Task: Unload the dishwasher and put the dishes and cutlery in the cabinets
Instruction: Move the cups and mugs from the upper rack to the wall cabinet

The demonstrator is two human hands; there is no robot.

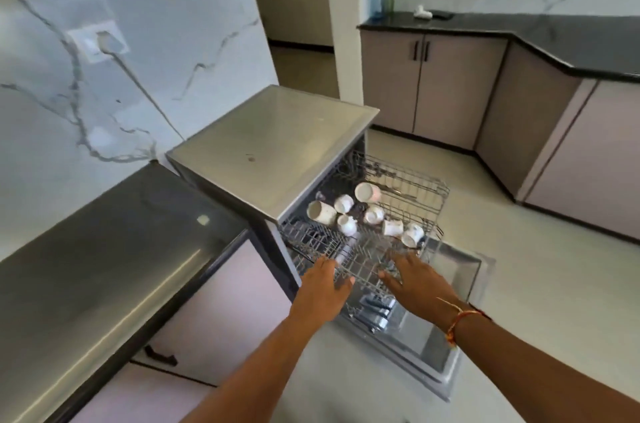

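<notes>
At front edge of pulled-out upper rack, left hand & right hand lay apart, fingers straight, gripping nothing. White cups sat tipped in it: prob. light, fragile, slick; grab each round body.

Both bare arms reach forward and down side by side, palms facing down. The left hand has straight fingers, its thumb splayed toward the right hand, whose fingers are spread flat. The hands are near each other but apart.
</notes>
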